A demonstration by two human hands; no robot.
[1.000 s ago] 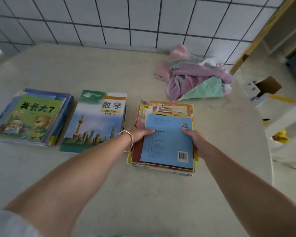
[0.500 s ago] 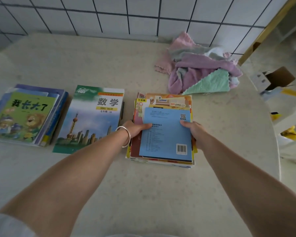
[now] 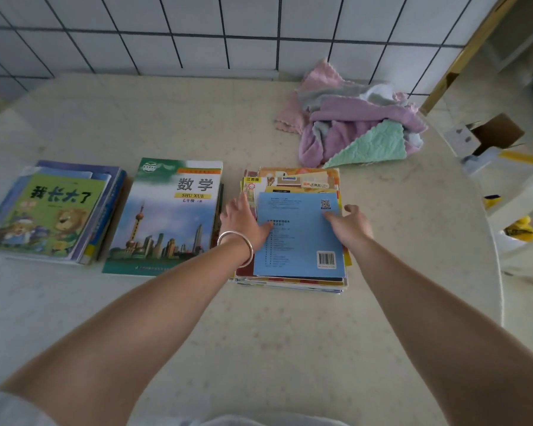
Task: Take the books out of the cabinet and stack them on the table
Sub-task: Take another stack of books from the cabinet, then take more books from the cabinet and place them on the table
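the blue book (image 3: pixel 299 238) lies back cover up on top of the right stack (image 3: pixel 290 281), just right of the frame's centre, on the table (image 3: pixel 259 348). its long axis runs up the frame, away from the person, and it sits a little nearer the bottom than the books under it. the left hand (image 3: pixel 243 221) is spread, fingers straight, resting at the book's left edge with the thumb on the cover. the right hand (image 3: pixel 350 224) is loosely spread at the upper right corner, fingertips touching near the qr code; whether it presses, i cannot tell. both hands flank the book about equally, so squaring it looks like a short nudge toward the top of the frame. 2 more piles lie to the left: the maths book (image 3: pixel 166 216) and the lion book stack (image 3: pixel 53 213). a heap of cloths (image 3: pixel 357 127) sits at upper right.
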